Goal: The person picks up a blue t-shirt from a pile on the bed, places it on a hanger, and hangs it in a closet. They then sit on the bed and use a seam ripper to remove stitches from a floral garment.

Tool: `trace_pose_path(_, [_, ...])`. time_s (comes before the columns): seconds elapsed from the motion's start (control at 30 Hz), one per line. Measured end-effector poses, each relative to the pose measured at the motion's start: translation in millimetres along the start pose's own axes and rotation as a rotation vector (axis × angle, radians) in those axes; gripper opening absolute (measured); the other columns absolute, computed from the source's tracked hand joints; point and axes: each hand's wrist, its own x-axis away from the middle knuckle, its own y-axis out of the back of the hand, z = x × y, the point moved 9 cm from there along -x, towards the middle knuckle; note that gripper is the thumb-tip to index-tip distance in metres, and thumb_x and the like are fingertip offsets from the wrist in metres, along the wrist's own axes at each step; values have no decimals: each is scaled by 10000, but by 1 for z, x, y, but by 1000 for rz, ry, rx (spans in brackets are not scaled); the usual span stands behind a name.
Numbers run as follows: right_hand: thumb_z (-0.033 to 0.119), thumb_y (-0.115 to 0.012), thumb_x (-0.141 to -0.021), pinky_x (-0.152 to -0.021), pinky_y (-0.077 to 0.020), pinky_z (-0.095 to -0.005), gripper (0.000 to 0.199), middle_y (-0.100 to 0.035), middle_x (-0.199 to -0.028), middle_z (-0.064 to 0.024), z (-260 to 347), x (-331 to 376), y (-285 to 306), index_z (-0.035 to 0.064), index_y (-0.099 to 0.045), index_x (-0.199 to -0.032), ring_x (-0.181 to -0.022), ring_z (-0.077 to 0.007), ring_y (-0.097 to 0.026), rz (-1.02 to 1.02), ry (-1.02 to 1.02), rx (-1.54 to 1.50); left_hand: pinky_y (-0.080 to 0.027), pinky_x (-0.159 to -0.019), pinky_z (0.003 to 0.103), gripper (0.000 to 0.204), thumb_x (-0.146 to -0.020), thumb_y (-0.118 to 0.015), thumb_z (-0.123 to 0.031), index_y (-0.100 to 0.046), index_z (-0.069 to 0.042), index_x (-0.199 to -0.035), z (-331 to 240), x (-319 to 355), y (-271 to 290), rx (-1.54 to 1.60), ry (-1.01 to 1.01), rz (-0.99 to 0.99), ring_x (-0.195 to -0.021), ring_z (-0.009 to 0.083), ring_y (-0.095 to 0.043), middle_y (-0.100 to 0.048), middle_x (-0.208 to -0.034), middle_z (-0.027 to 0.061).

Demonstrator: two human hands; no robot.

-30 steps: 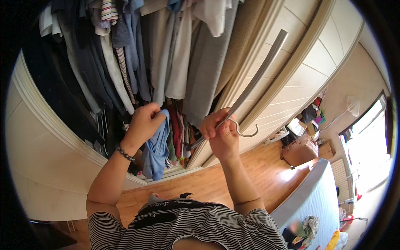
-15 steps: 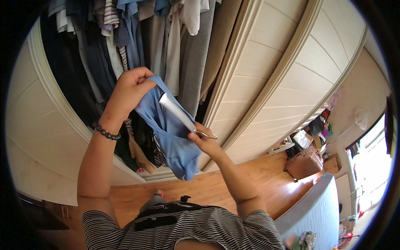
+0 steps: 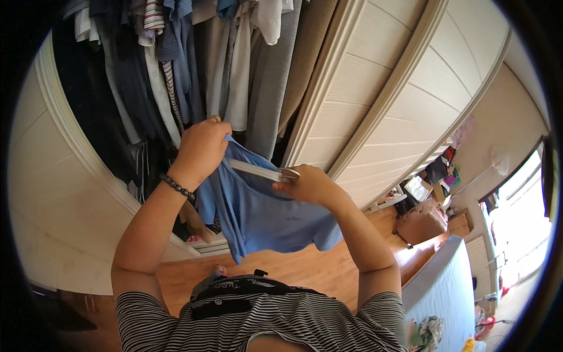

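Left hand (image 3: 202,149) closed, fingers pinching the upper edge of a light blue, soft cloth garment (image 3: 275,217); right hand (image 3: 308,183) curled round a smooth silver-grey hanger (image 3: 255,169) near its thin, curved metal hook (image 3: 290,173). Garment lies between the hands and below them, its top edge stretched from the left hand toward the right, loose body draping down and across under the right forearm; longer spread runs sideways, lower corners pointing down. Cannot tell if the right fingers also grip cloth. Key relation: the visible hanger bar sits between the hands, in the garment's opening, long axis nearly crosswise, tilted slightly up toward the left. Its free end points at the left hand, just beside the pinched edge; the right hand is nearer to the hook and has the hold. Rest of the hanger is hidden by hand and cloth, can't tell how it lies. Dark round-bead bracelet (image 3: 177,186) on the left wrist. Beyond both hands, a long grey cloth garment (image 3: 270,88) hangs among other clothes; beyond the right hand, a cream ridged sliding door (image 3: 375,76); below the hands, brown wooden floor (image 3: 281,273).
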Motion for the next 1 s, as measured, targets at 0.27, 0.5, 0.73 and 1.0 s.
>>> trace_pose_path(0.27, [473, -597, -824, -620, -444, -401, 447, -584, -667, -160, 7, -2, 24, 28, -601, -789, -667, -333, -574, -43, 13, 13, -472, -708, 368, 143, -712, -571, 26, -641, 8, -835, 6, -12, -11, 235, 14, 139, -783, 320, -592, -596, -797, 152])
trace_pose_path(0.5, [483, -600, -819, -649, -445, -419, 464, -601, -720, -193, -2, 1, 28, 20, -591, -828, -716, -355, -581, -55, -50, -6, -449, -625, 338, 134, -697, -598, 23, -632, 12, -826, 46, -19, 11, 225, -5, -75, -674, 256, -564, -553, -708, 123])
trace_pose_path(0.73, [331, -685, -820, -560, -427, -274, 376, -519, -632, -54, 6, 27, 47, 5, -522, -729, -595, -129, -511, -168, 85, -487, -521, -621, 245, 129, -803, -534, 5, -622, 4, -897, 105, -11, -34, 1055, 450, 99, -710, 123, -618, -622, -782, 39])
trace_pose_path(1.0, [211, -551, -919, -568, -415, -245, 183, -513, -666, -20, 32, 2, 61, 34, -515, -948, -608, -110, -503, -196, 329, -1141, -406, -812, 192, 503, -757, -477, 57, -509, -8, -1255, -30, 24, -84, 1477, 253, 572, -905, 55, -527, -594, -1037, 8])
